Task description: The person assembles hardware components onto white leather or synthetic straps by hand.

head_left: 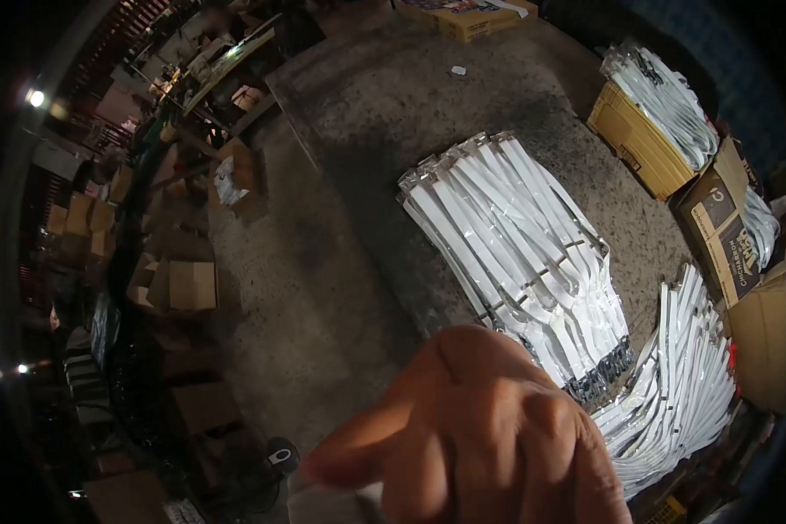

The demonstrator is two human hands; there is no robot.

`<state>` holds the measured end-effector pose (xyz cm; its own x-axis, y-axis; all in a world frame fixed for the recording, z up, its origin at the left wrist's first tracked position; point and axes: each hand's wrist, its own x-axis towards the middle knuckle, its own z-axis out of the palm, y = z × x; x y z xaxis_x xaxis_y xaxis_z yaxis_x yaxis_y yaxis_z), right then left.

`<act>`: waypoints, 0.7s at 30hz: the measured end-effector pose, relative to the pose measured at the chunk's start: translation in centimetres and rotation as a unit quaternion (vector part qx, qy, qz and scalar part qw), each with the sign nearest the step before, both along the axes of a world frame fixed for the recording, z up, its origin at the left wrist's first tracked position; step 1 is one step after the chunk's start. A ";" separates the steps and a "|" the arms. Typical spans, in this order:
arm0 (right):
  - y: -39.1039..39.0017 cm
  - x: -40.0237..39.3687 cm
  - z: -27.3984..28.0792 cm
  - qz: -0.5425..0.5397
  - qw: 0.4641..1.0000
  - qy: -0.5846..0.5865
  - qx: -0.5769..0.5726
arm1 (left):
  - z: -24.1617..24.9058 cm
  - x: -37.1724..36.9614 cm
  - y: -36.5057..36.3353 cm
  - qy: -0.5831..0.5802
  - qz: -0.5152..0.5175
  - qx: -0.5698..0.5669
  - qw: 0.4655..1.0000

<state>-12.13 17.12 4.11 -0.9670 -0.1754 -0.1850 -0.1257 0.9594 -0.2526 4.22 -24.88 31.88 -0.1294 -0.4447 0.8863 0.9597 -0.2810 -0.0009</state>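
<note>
My left hand [489, 419] fills the bottom middle, very close to the camera, with its back towards me. Its thumb stretches out to the left, apart from the other fingers, which point down and leave the frame at their tips. Nothing shows in the part of the hand that I can see. Behind it, a bundle of long white strips [506, 227], shiny as if wrapped in clear plastic, lies on the dark work table [367, 96]; the hand covers its near corner. A second fanned pile of white strips [681, 375] is to the right. My right hand is out of view.
A yellow crate [642, 144] full of similar strips stands at the right, beside a printed cardboard box [716, 227]. A flat carton [472, 22] sits at the table's far end. Cardboard boxes [192, 286] line the floor at left, near a cluttered bench [227, 65].
</note>
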 end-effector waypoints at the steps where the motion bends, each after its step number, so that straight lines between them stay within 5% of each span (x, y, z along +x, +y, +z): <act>1: -0.1 0.0 0.2 0.000 1.000 -0.001 0.002 | -0.1 -0.1 -0.6 -0.008 -0.014 -0.032 0.999; 4: -0.4 -0.3 0.1 0.003 1.000 -0.006 0.005 | -0.4 -2.0 -2.1 0.032 0.054 -0.081 0.995; 8: -0.4 -1.2 -0.2 0.008 1.000 -0.014 0.007 | -1.9 -2.1 -2.4 -0.058 0.227 0.040 0.971; 11: -0.2 -2.7 -0.6 0.012 1.000 -0.015 -0.001 | -6.0 -2.7 -4.7 -0.191 0.297 -0.001 0.936; 13: -0.2 -3.9 -0.3 0.016 1.000 -0.008 -0.005 | -10.6 -3.0 -5.4 -0.300 0.399 0.013 0.866; 18: -0.9 -7.6 1.5 0.045 0.998 0.035 -0.011 | -22.8 2.0 -9.5 -0.549 0.627 -0.028 0.553; 21: -3.3 -10.1 3.8 0.096 0.990 0.097 -0.037 | -29.8 5.7 -11.3 -0.585 0.610 0.194 0.498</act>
<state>-22.25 13.83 7.88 -0.9303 -0.3662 0.0216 -0.3578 0.8928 -0.2738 9.93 -36.19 2.08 0.1204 -0.9333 0.3384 -0.1758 0.3155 0.9325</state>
